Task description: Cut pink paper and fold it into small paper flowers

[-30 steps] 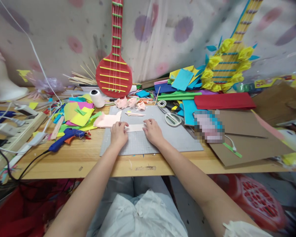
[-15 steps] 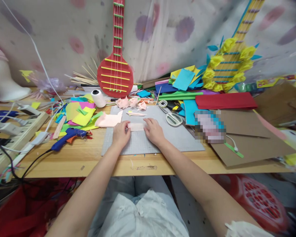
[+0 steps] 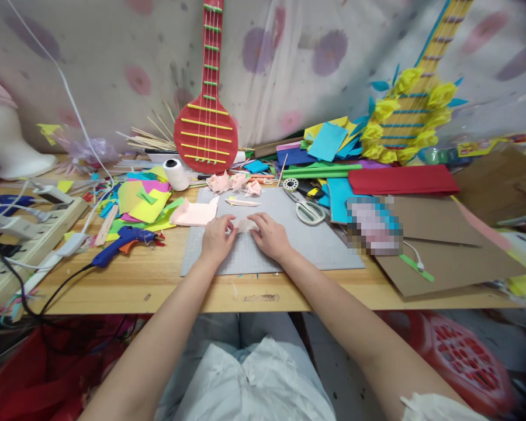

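Our left hand (image 3: 218, 238) and right hand (image 3: 270, 235) have drawn closer, fingertips pinching the pale pink paper strip (image 3: 246, 225) between them, so it seems to be bunching or folding.

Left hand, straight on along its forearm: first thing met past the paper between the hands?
Probably the narrow pale pink piece on the grey mat; the left hand might pass above, its height being unclear.

Paper (image 3: 246, 225) between left hand (image 3: 218, 237) and right hand (image 3: 272, 236), seemingly just above mat (image 3: 319, 251)
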Available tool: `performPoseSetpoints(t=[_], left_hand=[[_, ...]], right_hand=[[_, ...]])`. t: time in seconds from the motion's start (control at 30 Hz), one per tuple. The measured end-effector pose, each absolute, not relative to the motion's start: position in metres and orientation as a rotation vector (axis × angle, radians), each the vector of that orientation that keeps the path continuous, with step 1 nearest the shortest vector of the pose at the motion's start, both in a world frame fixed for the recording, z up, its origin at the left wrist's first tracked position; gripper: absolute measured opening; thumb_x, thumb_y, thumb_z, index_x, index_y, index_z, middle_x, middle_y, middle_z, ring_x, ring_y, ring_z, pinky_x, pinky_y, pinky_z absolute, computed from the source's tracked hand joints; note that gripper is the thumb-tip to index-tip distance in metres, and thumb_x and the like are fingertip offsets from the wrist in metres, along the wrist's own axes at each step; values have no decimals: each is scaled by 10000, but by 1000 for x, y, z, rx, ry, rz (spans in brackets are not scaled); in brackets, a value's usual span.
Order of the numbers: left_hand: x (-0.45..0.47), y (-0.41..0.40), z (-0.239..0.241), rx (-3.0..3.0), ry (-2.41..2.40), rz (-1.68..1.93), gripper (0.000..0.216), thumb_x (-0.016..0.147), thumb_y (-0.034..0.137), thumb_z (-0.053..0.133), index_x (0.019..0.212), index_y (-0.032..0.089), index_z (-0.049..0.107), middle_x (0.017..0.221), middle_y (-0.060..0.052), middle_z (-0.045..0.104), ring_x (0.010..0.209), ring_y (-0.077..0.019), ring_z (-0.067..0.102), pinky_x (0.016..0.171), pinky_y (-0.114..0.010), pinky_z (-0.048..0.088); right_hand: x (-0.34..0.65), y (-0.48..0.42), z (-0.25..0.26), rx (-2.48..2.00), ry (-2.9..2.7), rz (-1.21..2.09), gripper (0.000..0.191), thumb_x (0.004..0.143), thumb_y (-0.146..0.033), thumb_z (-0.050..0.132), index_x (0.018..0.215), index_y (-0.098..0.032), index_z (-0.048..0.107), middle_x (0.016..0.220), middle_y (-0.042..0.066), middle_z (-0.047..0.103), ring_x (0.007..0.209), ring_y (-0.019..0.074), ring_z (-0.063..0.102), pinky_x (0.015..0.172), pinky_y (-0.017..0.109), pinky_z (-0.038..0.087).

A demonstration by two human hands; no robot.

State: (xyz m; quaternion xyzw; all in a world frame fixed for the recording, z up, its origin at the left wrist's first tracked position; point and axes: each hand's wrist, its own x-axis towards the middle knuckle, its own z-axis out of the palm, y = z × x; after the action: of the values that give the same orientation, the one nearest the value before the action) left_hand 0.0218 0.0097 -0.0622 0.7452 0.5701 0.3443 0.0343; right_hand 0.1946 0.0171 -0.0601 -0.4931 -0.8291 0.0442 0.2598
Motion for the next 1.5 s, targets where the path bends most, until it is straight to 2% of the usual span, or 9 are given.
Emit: performPoseSetpoints(t=[0.13, 0.33, 0.6, 0.7, 0.8, 1.03, 1.23, 1.33, 1.5], left_hand=[[22, 8, -61, 2378, 1698, 1068, 212, 789, 262, 544, 993, 208, 537, 758, -15, 634, 787, -188, 544, 756, -314, 382], [23, 9, -64, 2402, 1713, 1129, 255, 786, 294, 560, 1017, 191, 528, 746, -14, 645, 762, -183, 556, 745, -309, 381], [22, 7, -60, 2496, 1768, 958, 170, 838, 332, 465, 826, 210, 582, 808, -43, 632, 826, -202, 533, 754, -318, 367], [23, 7, -60, 2451, 1760, 1004, 192, 832, 304, 480, 974, 202, 560, 809, -36, 628, 818, -196, 532, 764, -312, 375], [23, 8, -62, 2339, 1794, 1061, 346, 803, 286, 529, 1131, 188, 477, 803, -22, 627, 792, -189, 539, 773, -310, 383], [22, 9, -61, 2395, 1803, 978, 81, 807, 261, 505, 810, 206, 565, 801, -36, 622, 812, -199, 530, 748, -317, 384], [23, 8, -62, 2459, 1692, 1017, 236, 819, 230, 466, 1040, 200, 543, 806, -37, 620, 824, -189, 528, 770, -314, 403], [24, 7, -62, 2488, 1611, 1023, 223, 833, 249, 446, 1027, 196, 544, 812, -41, 617, 831, -184, 532, 771, -312, 408], [23, 5, -60, 2365, 1545, 1140, 274, 825, 347, 469, 1034, 180, 527, 812, -37, 611, 806, -165, 536, 771, -298, 427]], right_hand=[[194, 16, -60, -1306, -2258, 125, 469, 821, -194, 463, 1287, -215, 419, 1292, 68, 470, 1120, 181, 483, 817, 297, 471], [195, 19, -66, -1200, -2262, 94, 396, 863, -219, 414, 1254, -208, 474, 1309, 25, 481, 1135, 139, 490, 908, 285, 430], [195, 21, -68, -1183, -2276, 105, 268, 847, -209, 440, 1057, -214, 606, 1155, 43, 588, 1042, 146, 535, 855, 282, 438], [195, 20, -67, -1183, -2282, 107, 243, 851, -208, 433, 1017, -207, 611, 1110, 46, 599, 1006, 145, 544, 820, 270, 439], [195, 20, -67, -1201, -2285, 112, 245, 851, -199, 430, 1031, -207, 597, 1101, 52, 591, 997, 147, 542, 802, 266, 437], [196, 19, -64, -1251, -2264, 114, 249, 848, -195, 423, 1027, -204, 596, 1098, 51, 579, 978, 147, 548, 774, 257, 446], [195, 21, -66, -1309, -2235, 166, 413, 833, -232, 466, 1246, -213, 455, 1234, 60, 516, 1089, 164, 500, 844, 286, 445], [196, 24, -67, -1298, -2203, 229, 377, 827, -219, 478, 1203, -207, 487, 1151, 52, 569, 1039, 152, 527, 841, 275, 440], [199, 26, -68, -1300, -2111, 231, 199, 845, -217, 459, 986, -202, 599, 916, 34, 631, 871, 139, 574, 750, 243, 437]])
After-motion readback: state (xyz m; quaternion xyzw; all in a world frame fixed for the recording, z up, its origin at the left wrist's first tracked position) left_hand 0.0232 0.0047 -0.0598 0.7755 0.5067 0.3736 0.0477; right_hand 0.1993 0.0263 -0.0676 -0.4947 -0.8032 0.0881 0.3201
